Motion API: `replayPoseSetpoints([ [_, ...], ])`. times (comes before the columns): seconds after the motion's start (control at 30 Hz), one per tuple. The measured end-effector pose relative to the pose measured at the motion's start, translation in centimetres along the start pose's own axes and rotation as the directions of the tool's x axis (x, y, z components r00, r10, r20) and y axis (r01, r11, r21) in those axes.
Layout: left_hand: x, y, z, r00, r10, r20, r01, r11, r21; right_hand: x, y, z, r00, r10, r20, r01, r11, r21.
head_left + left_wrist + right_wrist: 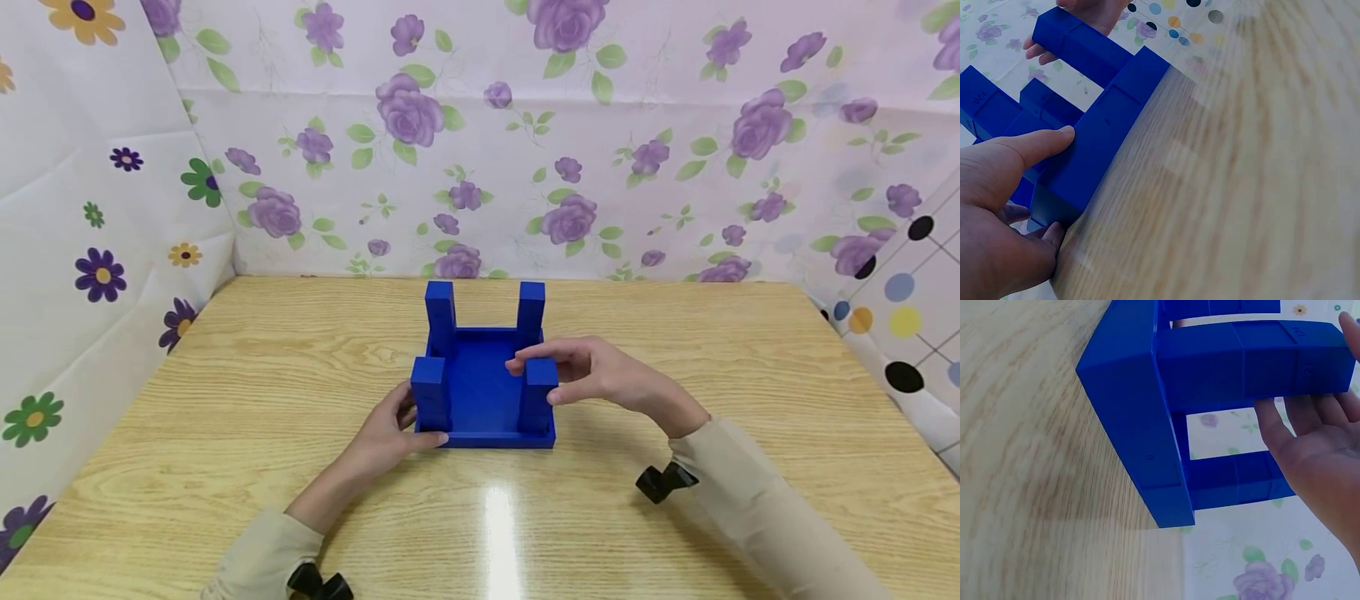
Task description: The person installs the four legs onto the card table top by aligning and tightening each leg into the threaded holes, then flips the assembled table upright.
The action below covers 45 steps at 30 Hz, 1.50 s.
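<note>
A blue square tray-like base (483, 392) sits on the table with a square post standing at each corner. My left hand (382, 433) grips its front left corner, thumb on the front wall and fingers around the left side, beside the front left post (430, 396). Around the upper part of the front right post (538, 400) my right hand (607, 375) curls, thumb on the near right side and fingers behind. In the right wrist view, fingertips (1269, 419) lie against that post. Small raised numbers mark the blue parts.
The wooden table (300, 333) carries the base near its middle. A flowered cloth (480, 150) hangs behind the far edge, with patterned cloths at the left and right. Black straps (666, 482) are on both wrists.
</note>
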<state>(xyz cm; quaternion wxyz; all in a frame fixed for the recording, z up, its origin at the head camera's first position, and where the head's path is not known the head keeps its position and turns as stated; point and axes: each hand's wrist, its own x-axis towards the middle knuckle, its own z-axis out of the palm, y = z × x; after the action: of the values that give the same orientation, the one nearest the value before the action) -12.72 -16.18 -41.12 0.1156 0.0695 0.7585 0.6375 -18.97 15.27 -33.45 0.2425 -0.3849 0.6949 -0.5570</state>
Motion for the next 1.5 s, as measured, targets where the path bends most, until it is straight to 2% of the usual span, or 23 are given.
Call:
replayPoseSetpoints([
  [0.23,0.0,0.0,0.0,1.000,-0.002,-0.001,0.002,1.000,0.001,0.1,-0.1,0.1,1.000,0.014,-0.018,-0.015,0.999,-0.043],
  [0.6,0.0,0.1,0.0,1.000,-0.008,0.002,0.008,1.000,-0.002,-0.2,-0.6,0.6,0.994,0.080,-0.080,-0.086,0.993,-0.079],
  [0.77,0.1,0.1,0.1,1.000,-0.014,0.006,0.014,1.000,-0.007,-0.5,-0.5,1.2,0.987,0.057,-0.153,-0.082,0.984,-0.159],
  [0.97,0.1,0.1,0.1,1.000,-0.016,-0.005,0.016,1.000,-0.011,-0.9,-0.4,2.0,0.955,0.069,-0.289,-0.144,0.958,-0.246],
  [1.1,0.1,0.1,0.2,1.000,-0.018,0.002,0.018,1.000,-0.009,-1.0,-0.4,2.4,0.942,0.064,-0.331,-0.157,0.952,-0.263],
  [1.27,0.1,0.2,0.2,1.000,-0.020,-0.004,0.020,1.000,0.004,-1.0,-0.6,2.5,0.938,0.034,-0.345,-0.145,0.943,-0.299],
  [1.5,0.0,0.2,0.1,1.000,-0.007,0.000,0.007,1.000,0.019,-0.9,-0.6,2.6,0.944,0.013,-0.329,-0.122,0.942,-0.313],
])
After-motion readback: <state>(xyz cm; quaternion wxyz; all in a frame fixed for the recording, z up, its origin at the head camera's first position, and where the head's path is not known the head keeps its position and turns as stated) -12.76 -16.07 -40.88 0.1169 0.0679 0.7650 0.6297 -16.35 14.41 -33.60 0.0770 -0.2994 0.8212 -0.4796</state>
